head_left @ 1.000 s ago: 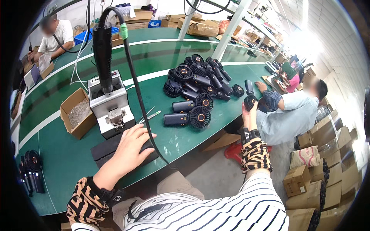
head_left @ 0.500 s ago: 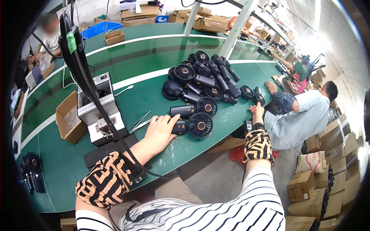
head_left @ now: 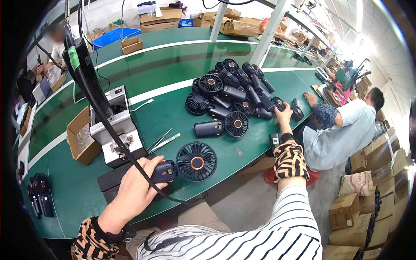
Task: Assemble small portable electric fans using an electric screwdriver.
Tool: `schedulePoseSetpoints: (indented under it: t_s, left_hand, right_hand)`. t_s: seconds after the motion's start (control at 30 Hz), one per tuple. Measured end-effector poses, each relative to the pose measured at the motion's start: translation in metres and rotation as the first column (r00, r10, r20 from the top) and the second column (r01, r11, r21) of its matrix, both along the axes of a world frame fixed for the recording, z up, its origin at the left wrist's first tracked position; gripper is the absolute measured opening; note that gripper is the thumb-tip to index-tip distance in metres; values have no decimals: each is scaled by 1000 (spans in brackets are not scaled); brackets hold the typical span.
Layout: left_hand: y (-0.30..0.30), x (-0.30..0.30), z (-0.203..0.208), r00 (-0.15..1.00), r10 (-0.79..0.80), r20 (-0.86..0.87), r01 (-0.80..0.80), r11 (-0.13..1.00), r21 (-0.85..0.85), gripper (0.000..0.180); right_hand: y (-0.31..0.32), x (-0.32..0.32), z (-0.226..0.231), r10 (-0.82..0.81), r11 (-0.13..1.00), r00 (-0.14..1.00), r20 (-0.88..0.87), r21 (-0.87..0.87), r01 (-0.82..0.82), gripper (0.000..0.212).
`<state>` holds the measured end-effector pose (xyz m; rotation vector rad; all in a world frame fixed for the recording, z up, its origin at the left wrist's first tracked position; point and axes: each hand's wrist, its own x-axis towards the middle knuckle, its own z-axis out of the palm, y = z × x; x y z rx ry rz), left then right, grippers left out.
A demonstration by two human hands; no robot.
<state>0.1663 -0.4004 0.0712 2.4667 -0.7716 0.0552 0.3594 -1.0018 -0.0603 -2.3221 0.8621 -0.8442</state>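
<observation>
My left hand grips a black handheld fan by its handle, above the near edge of the green table. The fan's round grille with an orange centre points right, and a small lit display shows on the handle. Farther right, my right hand has its fingers closed at the lower edge of another handheld fan, which is at the table. Beside that hand lies one more fan. A pile of black handheld fans lies left of my right hand.
A metal-and-white device, tweezers and a carton of small clear pieces stand on the left. A black cable hangs across my left hand. A co-worker sits at the right; several fans stand far left.
My left hand has lifted a fan off the near side of the pile and drawn it left and nearer. My right hand has moved slightly left onto a neighbouring fan.
</observation>
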Motion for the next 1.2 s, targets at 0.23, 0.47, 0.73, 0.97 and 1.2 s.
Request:
schedulePoseSetpoints:
  t_s: [0.23,0.47,0.73,0.97,1.2]
  left_hand:
    - [25,-21,-22,996,94,4,-94,992,-79,60]
    - [43,-31,-22,983,170,69,-165,983,-76,61]
    - [92,-58,-18,974,226,-36,-228,965,-127,61]
    - [112,-59,-58,973,193,129,-178,977,-119,60]
    - [95,-60,-77,915,362,178,-323,921,-216,55]
  right_hand:
    - [84,-32,11,135,991,987,82,-4,-135,59]
    - [126,-42,4,169,985,984,51,-38,-167,50]
    - [137,-73,42,168,902,971,172,-423,-81,35]
    - [389,-72,187,909,171,87,407,-175,-970,58]
    - [519,-46,238,855,-157,-206,476,-142,-977,59]
